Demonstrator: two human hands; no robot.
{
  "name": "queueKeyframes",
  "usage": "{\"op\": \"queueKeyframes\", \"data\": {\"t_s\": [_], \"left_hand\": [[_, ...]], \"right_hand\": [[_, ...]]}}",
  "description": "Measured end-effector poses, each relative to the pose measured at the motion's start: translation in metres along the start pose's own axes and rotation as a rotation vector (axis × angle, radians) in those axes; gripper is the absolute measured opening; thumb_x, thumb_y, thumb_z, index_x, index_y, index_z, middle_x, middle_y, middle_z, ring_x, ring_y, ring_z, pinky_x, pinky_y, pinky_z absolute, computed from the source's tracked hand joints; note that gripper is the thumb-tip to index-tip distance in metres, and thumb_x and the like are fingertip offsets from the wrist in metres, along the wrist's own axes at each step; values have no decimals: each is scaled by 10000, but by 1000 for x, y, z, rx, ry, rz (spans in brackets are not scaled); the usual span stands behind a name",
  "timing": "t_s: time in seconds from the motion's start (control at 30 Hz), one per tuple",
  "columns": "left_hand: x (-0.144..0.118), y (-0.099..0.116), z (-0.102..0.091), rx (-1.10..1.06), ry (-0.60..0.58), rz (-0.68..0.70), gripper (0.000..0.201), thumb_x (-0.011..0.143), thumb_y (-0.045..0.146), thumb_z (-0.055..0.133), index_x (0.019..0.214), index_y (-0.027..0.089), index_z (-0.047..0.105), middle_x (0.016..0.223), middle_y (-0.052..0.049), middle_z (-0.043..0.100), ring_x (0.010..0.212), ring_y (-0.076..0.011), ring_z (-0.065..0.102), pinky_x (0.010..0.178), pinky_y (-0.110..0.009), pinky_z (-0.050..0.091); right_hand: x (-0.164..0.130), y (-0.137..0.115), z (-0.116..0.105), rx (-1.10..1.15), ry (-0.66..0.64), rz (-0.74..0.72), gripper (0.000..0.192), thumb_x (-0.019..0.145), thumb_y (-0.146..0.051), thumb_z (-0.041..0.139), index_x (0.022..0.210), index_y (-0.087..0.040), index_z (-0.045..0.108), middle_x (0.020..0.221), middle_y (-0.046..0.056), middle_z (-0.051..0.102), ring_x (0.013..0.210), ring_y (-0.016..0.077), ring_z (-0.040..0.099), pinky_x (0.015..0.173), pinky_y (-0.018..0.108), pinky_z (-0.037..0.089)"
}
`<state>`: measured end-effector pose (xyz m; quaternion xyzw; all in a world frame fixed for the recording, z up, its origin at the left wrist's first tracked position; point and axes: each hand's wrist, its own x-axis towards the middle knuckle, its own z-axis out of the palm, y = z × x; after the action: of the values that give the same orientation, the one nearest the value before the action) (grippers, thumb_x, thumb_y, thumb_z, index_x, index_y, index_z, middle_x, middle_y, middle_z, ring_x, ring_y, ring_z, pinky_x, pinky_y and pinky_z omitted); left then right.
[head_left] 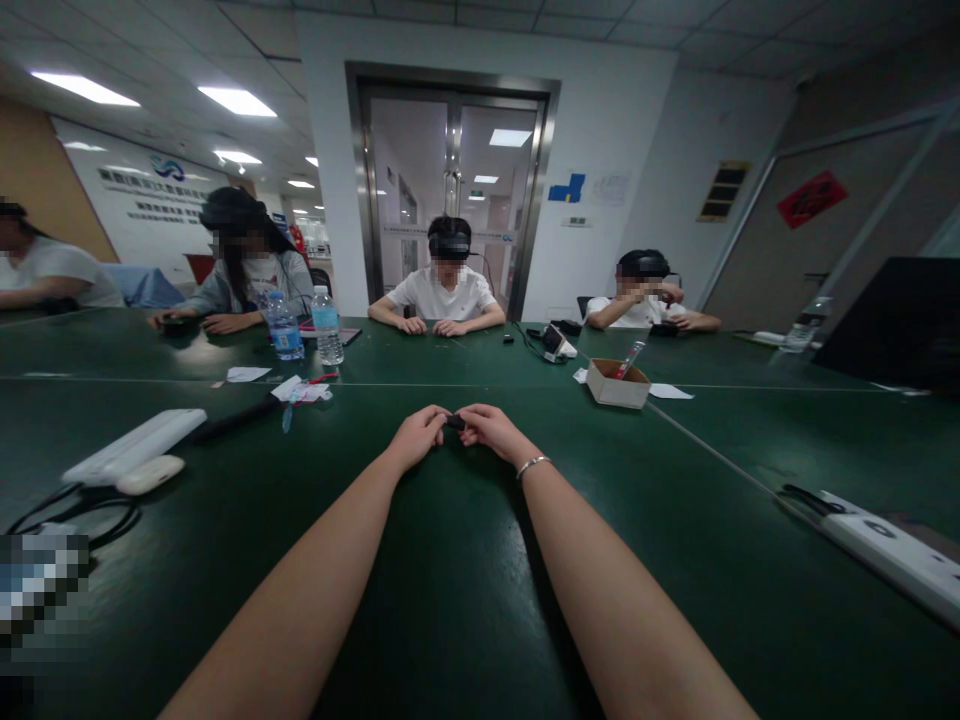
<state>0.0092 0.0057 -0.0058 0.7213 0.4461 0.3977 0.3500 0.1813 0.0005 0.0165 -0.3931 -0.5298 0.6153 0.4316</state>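
A small black object (454, 422) is pinched between my two hands, just above or on the green table (457, 560). Its kind is too small to make out. My left hand (421, 438) grips its left end with thumb and fingers closed. On the opposite end, the fingers of my right hand (491, 432) are closed as well, and a silver bracelet (533, 466) circles that wrist. Both forearms reach forward over the tabletop, and the fingers hide part of the object.
Left lie a white power bank-like box (135, 446), a computer mouse (151, 475) and black cables. Two water bottles (328, 328) and papers (300, 390) stand or lie farther off. Right are a small cardboard box (617, 384) and a power strip (892, 540). Several people sit across the table.
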Motion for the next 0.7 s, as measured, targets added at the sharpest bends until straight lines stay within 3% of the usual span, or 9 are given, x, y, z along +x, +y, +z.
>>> {"op": "queueKeyframes", "data": {"t_s": [0.17, 0.33, 0.5, 0.63, 0.7], "left_hand": [[-1, 1, 0, -17, 60, 14, 289, 778, 319, 484, 1021, 190, 573, 891, -38, 596, 662, -116, 533, 615, -237, 432], [-1, 1, 1, -30, 20, 0, 318, 823, 397, 401, 977, 185, 582, 630, 10, 537, 561, -113, 496, 554, -230, 408], [-1, 3, 0, -47, 51, 12, 271, 773, 312, 476, 995, 194, 576, 736, 3, 565, 589, -103, 511, 579, -228, 415], [-2, 6, -1, -61, -8, 11, 310, 825, 355, 383, 986, 182, 583, 606, 16, 526, 546, -110, 497, 553, -230, 405], [-3, 6, 0, -55, 3, 18, 305, 818, 357, 398, 989, 185, 583, 637, 12, 538, 562, -111, 505, 561, -231, 407]], "right_hand": [[1, 2, -2, -1, -9, 5, 64, 854, -82, 505, 849, -81, 569, 531, 33, 598, 436, 88, 572, 464, 165, 511], [3, 3, -4, 3, -22, 8, 69, 850, -81, 510, 865, -80, 577, 547, 39, 606, 446, 91, 578, 472, 171, 517], [3, 3, -3, 15, -22, 16, 63, 843, -74, 513, 862, -87, 571, 545, 33, 604, 430, 88, 571, 462, 173, 514], [3, 3, -3, 8, -17, 17, 69, 845, -71, 501, 855, -88, 567, 549, 38, 607, 433, 92, 574, 461, 176, 513], [2, 3, -3, 10, -20, 20, 83, 848, -63, 487, 858, -89, 565, 547, 35, 604, 428, 90, 572, 460, 175, 511]]}}
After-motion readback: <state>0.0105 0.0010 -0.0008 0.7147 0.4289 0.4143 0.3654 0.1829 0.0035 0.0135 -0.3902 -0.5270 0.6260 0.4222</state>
